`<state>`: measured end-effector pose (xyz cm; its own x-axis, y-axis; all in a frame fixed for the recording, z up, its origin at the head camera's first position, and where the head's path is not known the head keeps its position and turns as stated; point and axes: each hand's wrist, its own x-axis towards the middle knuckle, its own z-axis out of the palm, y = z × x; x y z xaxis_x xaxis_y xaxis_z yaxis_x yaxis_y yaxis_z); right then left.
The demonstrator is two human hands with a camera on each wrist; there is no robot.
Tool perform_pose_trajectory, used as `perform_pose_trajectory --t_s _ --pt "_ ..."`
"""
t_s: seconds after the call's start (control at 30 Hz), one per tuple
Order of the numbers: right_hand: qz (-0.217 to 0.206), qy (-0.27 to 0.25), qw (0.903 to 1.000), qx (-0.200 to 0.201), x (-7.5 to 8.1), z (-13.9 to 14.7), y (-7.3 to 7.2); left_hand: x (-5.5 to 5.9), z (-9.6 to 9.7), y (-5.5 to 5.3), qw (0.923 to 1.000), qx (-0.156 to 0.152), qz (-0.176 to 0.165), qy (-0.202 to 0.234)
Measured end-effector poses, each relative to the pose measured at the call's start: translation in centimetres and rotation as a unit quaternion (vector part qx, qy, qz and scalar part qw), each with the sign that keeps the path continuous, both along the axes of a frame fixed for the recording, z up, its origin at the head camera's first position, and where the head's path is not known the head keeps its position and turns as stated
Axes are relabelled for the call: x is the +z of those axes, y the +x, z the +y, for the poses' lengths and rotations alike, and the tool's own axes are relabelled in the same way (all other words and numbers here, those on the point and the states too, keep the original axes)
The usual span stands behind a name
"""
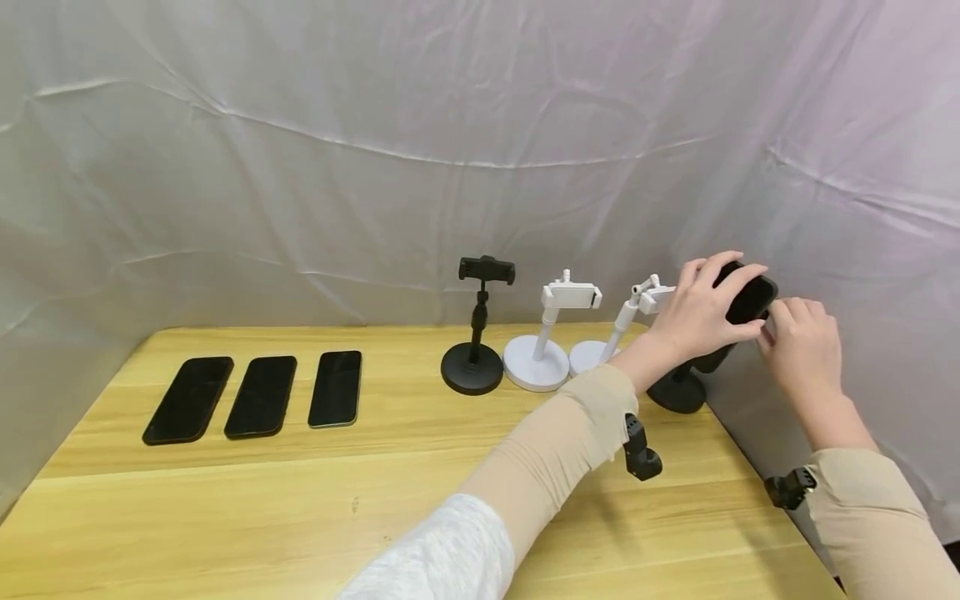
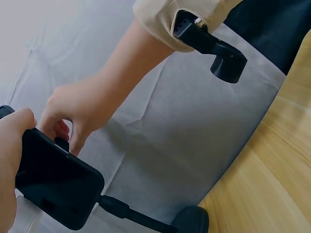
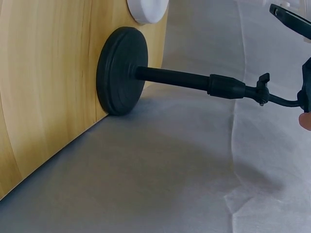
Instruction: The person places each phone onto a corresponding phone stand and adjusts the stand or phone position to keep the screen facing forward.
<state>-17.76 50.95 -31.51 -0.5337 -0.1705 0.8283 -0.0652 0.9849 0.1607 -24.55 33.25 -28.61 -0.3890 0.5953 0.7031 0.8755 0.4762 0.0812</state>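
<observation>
At the right end of the row, my left hand (image 1: 699, 312) grips a black smartphone (image 1: 754, 298) by its edges, thumb on one side and fingers over the other. The phone sits tilted at the head of a black phone stand (image 3: 175, 78), whose round base (image 1: 677, 392) rests on the table. My right hand (image 1: 808, 350) is at the phone's right side. In the left wrist view its thumb and fingers pinch a small black clamp part (image 2: 61, 143) behind the phone. A fingertip (image 3: 305, 121) shows at the stand's head in the right wrist view.
Left of the hands stand a white phone stand (image 1: 592, 357), partly behind the left forearm, another white one (image 1: 536, 364) and a black one (image 1: 472, 369). Three phones lie flat on the wooden table's left: one (image 1: 187, 400), another (image 1: 260, 397) and a third (image 1: 335, 388). Grey curtain (image 1: 375, 208) encloses the back and sides.
</observation>
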Motion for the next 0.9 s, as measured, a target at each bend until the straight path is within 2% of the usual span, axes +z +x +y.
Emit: perform_pose_trajectory --t_s 0.23,0.57,0.7,0.9 --pt "0.004 -0.003 1.0 0.003 0.0 -0.1 0.1 0.2 0.5 -0.1 0.9996 -0.02 -0.013 0.014" --pt "0.01 -0.012 0.9999 0.004 -0.1 -0.1 0.1 0.6 1.2 -0.2 0.9992 -0.026 -0.023 0.022" --pt "0.011 -0.01 0.9999 0.002 -0.1 0.1 0.1 1.0 1.4 -0.3 0.9985 -0.03 -0.043 0.017" --pt "0.003 -0.008 1.0 -0.001 -0.1 -0.2 0.1 1.0 1.5 -0.8 0.9947 -0.044 -0.088 0.032"
